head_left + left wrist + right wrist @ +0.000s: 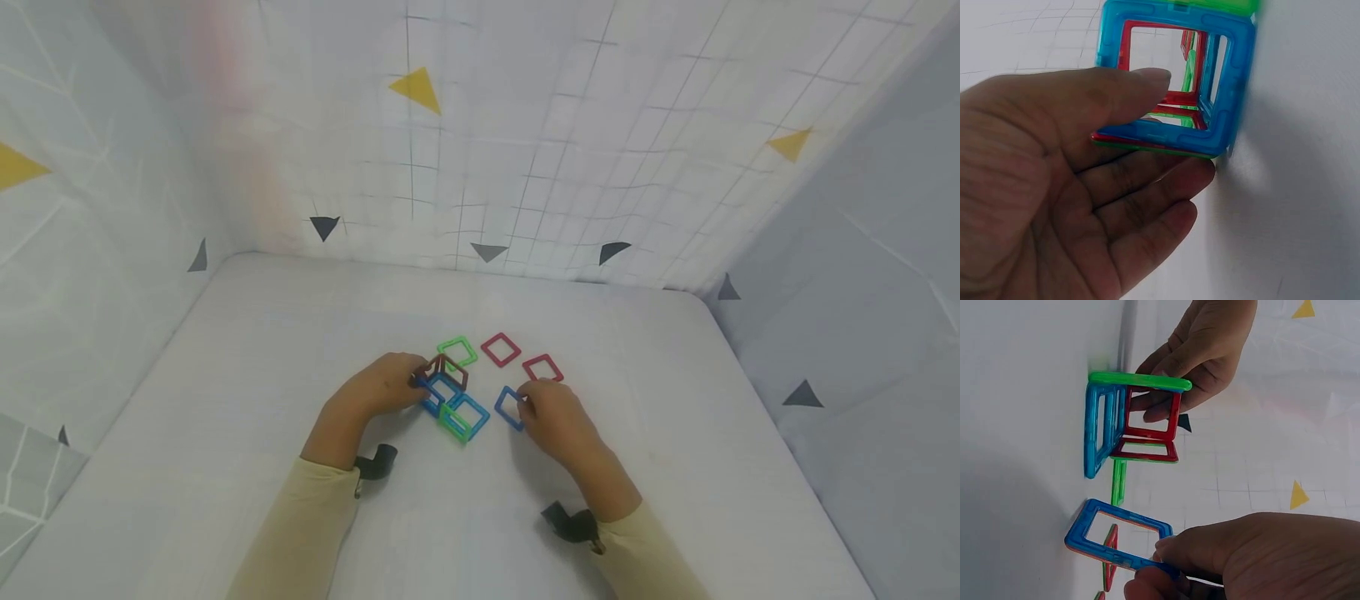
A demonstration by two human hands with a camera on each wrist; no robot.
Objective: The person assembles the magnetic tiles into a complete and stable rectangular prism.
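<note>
My left hand (386, 383) holds the side of a small structure of square magnetic tiles, thumb in front of a blue tile (1235, 81) and fingers against a tile behind it. Red tiles (1175, 419) stand upright as other walls of it. Its base shows blue tiles (482, 425) flat on the table, with a green tile (1141, 380) upright at the near side. To the right, my right hand (558, 421) pinches a loose blue magnetic tile (1116, 556) by one edge between thumb and fingers. That tile is tilted and apart from the structure.
A loose green tile (471, 348) lies just beyond the structure. Two red tiles (511, 342) (556, 367) lie farther right, the nearer one just past my right hand. Pale cloth walls (525, 150) with coloured triangles enclose the white table (450, 542) at the back and sides.
</note>
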